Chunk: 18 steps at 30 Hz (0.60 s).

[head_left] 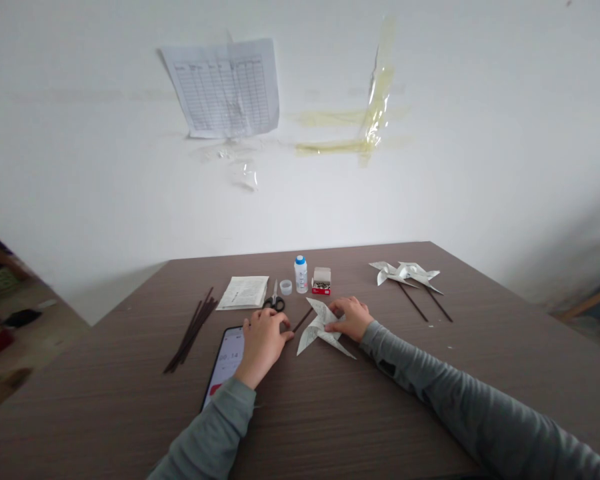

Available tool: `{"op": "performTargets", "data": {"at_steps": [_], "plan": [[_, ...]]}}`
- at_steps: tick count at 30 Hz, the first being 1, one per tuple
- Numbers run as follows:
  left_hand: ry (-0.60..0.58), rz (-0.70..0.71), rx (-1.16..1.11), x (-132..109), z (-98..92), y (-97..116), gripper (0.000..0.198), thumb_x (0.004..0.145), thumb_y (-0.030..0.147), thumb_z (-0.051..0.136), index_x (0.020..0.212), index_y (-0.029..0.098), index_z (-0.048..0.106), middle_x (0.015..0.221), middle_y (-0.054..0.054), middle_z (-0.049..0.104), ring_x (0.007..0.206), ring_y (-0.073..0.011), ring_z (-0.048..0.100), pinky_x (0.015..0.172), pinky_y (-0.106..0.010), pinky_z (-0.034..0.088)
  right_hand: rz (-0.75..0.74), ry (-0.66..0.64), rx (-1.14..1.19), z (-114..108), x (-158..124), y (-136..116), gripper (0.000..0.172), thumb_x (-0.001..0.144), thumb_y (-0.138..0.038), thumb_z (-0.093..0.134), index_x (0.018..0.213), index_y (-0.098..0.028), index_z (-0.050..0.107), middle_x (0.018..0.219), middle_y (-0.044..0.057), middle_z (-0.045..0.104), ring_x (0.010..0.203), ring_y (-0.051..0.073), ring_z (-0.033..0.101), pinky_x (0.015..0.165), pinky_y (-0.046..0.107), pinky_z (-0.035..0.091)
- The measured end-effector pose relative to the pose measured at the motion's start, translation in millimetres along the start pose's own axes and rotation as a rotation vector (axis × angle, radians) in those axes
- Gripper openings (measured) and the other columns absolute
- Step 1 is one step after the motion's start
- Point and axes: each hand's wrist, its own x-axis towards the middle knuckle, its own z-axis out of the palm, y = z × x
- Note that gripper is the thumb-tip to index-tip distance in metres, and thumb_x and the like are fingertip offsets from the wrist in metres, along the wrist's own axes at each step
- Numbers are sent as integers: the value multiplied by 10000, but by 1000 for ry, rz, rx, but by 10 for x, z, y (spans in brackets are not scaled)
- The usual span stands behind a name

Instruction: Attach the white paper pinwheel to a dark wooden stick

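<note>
Paper pinwheel (321, 324) on brown table (370, 407); white wall (330, 207) behind.

The left sleeve (213, 427) and right sleeve (460, 390) are long, grey-green and creased, the right bearing a small dark patch; left hand (264, 343) and right hand (351, 319) are bare.

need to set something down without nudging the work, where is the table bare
Bare table shows between left sleeve and right sleeve, left of the brown sticks, and right of the pinwheel pair; a smaller gap lies between that pair and the red box. Crowded: around the left hand, with smartphone, scissors and paper pinwheel close.
</note>
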Motion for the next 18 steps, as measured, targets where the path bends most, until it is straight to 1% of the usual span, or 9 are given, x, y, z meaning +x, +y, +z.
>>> {"op": "performTargets", "data": {"at_steps": [3,6,9,11,12,18], "plan": [[5,0,-2,0,-28,44,255,1193,267,838,1371,339,1005,1716,-127,859,1704,-427,693,1436,-596,502,-2,3,26,-27,0,58,237,934,-368,1099,1113,-329,949,1192,38,977,1280,373,889,1228,578,668],[21,25,-3,5,-24,87,230,1180,261,847,1314,331,1020,1700,-132,870,1682,-438,706,1451,-629,502,14,0,55,-81,-2,120,243,925,-306,1092,1121,-297,949,1178,53,992,1196,364,928,1162,538,696],[37,34,-8,5,22,121,193,1137,217,884,1229,317,1021,1644,-128,899,1671,-446,712,1494,-697,467,39,0,119,-127,-3,191,318,890,-237,1082,1189,-279,981,1211,70,1009,1206,382,950,1127,500,708],[49,33,-23,4,65,135,202,1122,172,884,1196,306,1016,1614,-123,917,1666,-441,721,1521,-734,440,41,-2,162,-143,-4,240,378,867,-202,1072,1232,-274,1007,1220,75,1018,1233,398,956,1129,486,708],[58,33,-33,5,86,137,206,1119,155,882,1180,300,1014,1604,-122,923,1666,-439,726,1528,-745,433,35,-2,180,-146,-6,263,382,861,-197,1066,1232,-272,1018,1213,76,1022,1238,405,958,1128,482,709],[122,38,-82,37,205,85,201,1079,112,907,1044,292,990,1494,-119,960,1614,-441,767,1503,-763,467,-2,0,232,-146,-26,327,161,879,-253,1061,1038,-267,1034,1144,92,1026,1174,416,962,1073,481,723]]}}
